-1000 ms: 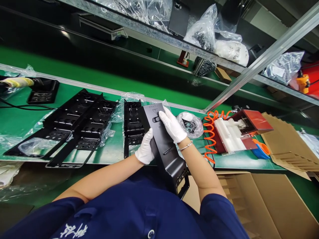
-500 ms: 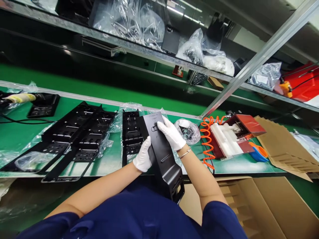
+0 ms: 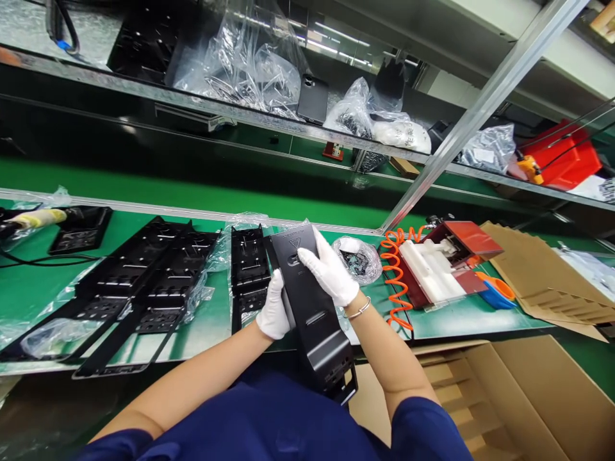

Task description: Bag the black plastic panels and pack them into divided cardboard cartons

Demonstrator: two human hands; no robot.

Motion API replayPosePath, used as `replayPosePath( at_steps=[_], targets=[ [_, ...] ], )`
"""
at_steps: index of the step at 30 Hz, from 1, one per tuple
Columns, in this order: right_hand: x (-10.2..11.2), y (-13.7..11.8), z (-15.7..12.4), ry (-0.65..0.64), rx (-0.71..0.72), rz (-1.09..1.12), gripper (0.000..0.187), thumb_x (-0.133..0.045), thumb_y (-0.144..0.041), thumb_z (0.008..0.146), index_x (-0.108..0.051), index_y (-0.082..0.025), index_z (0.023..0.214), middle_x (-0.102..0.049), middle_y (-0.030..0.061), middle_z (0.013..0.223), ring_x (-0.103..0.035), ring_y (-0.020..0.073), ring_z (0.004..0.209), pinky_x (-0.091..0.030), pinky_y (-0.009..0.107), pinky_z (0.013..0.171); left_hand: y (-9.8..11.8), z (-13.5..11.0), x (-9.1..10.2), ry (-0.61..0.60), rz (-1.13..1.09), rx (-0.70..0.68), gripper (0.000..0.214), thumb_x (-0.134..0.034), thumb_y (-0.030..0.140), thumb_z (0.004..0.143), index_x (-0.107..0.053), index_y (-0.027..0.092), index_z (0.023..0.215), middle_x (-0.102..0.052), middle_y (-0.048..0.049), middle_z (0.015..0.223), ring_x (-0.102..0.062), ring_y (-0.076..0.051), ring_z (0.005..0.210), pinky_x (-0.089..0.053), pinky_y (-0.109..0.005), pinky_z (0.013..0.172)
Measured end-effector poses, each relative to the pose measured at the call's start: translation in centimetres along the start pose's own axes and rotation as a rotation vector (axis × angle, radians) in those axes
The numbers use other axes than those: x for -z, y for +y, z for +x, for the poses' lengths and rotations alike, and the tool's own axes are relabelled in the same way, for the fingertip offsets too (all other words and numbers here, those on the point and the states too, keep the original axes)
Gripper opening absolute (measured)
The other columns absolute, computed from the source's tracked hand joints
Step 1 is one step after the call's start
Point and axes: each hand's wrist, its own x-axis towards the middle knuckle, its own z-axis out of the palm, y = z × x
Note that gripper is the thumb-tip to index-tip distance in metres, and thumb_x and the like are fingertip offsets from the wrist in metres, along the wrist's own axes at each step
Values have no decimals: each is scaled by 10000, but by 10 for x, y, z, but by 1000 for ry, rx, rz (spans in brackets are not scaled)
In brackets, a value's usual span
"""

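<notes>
Between my two white-gloved hands is a long black housing (image 3: 314,320) with a bend near its lower end and a triangular mark near its top. My left hand (image 3: 275,309) grips its left edge. Wrapped over its upper right side, my right hand (image 3: 329,266) rests its thumb near a small slot in the face. The lower end tilts towards my body, where a loop-like handle (image 3: 350,384) shows. Left of it lies an open black housing (image 3: 250,269) on plastic film. Two more black housings with long frames (image 3: 144,275) lie further left.
Right of my hands are a bag of small black parts (image 3: 358,259), a coiled orange hose (image 3: 396,275), a red and white fixture (image 3: 439,266) and cardboard dividers (image 3: 542,275). An open carton (image 3: 519,384) stands below the bench edge. A shelf rail (image 3: 216,105) crosses above.
The view has shifted a little, so the bench things sit slightly lower and left. The housing has turned slightly, and its triangular mark shows more clearly. Both hands keep hold of it.
</notes>
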Motion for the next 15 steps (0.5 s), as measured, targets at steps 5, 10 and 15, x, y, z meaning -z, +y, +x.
replayPosePath(
  at_steps=[5,10,15],
  targets=[
    [44,26,-72,56,-79,165,637,-461,-518,1006,-299,-310,1586,-346,42,1632,-380,210,1479,-253,443,1261,24,4,-15,-177,98,26,794,-617,771,764,-665,159,1267,-756,-128,1154,-713,-301,1063,-510,-472,1048],
    [28,61,-170,-81,-330,90,624,-663,-385,870,-523,-300,1472,-629,75,1389,-536,308,1356,-401,530,1171,38,18,-31,-38,105,-40,765,-595,753,794,-640,179,1299,-761,-124,1138,-737,-283,955,-590,-446,902],
    [28,68,-225,575,-430,-82,417,-584,-390,844,-720,-311,1230,-741,67,1119,-685,325,1082,-566,512,982,6,20,-47,-27,327,72,595,-627,610,872,-629,230,1329,-649,-95,1389,-610,-283,1275,-523,-404,1055]
  ],
)
